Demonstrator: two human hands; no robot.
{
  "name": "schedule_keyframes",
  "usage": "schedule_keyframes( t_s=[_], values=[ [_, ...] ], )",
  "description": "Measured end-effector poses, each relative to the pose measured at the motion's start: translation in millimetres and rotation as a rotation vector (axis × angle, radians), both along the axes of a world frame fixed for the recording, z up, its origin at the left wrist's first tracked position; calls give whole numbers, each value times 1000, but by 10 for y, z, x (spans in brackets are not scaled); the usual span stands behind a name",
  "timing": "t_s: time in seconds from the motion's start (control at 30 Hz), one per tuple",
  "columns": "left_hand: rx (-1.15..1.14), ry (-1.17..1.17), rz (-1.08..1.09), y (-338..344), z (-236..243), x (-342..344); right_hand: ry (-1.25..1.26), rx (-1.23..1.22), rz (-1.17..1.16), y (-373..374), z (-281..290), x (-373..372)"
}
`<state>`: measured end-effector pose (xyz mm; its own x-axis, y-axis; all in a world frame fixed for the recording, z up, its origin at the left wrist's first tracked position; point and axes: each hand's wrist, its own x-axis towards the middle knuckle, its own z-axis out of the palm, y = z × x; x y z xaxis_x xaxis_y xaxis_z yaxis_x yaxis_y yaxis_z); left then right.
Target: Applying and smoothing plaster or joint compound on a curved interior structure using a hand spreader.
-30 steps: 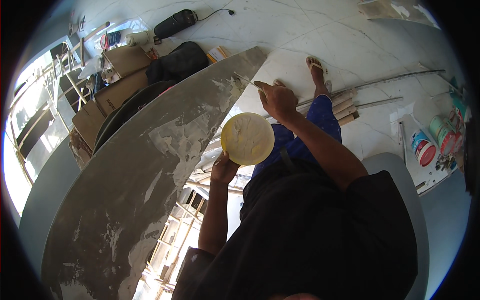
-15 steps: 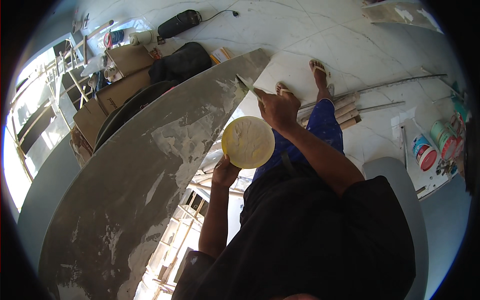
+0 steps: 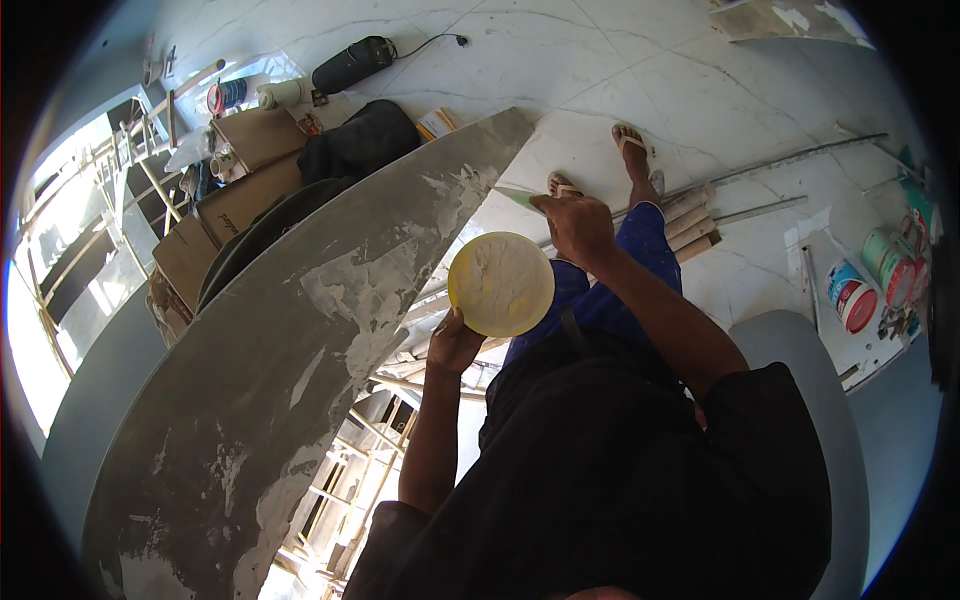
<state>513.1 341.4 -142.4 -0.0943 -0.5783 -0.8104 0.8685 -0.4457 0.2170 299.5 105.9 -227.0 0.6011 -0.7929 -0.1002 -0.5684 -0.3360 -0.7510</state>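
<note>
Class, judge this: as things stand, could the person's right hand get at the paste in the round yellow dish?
Probably yes. The right hand, holding a thin blade, looks near, and the left hand holds the dish with its paste uncovered; nothing visible blocks the way.

Gap open between the curved concrete ledge (image 3: 270,330) and the person's right hand (image 3: 580,232), but the putty knife (image 3: 518,197) juts across it; contact with the ledge unclear. Narrower gap between ledge and round yellow plate (image 3: 478,325). Plate and right hand sit close, little room. Ledge top reachable from above. Left, beyond the ledge: cardboard boxes (image 3: 260,140), black bag (image 3: 360,140) block. Right: trousered legs (image 3: 650,235), then planks (image 3: 698,243), low down.
</note>
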Motion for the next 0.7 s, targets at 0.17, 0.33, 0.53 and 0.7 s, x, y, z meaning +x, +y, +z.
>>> schedule_keyframes(
  t_s=[0.17, 0.33, 0.53, 0.7],
  values=[
    [-21, 15, 3, -11, 17, 10, 118, 125, -95, -233, 43, 95],
    [-12, 26, 15, -10, -3, -67, 118, 151, -66, -329, -63, 312],
    [-9, 36, 23, 26, -42, -104, 105, 176, -48, -162, -58, 298],
    [-4, 38, 25, -51, -59, -136, 36, 232, -42, -39, -65, 65]
  ],
)
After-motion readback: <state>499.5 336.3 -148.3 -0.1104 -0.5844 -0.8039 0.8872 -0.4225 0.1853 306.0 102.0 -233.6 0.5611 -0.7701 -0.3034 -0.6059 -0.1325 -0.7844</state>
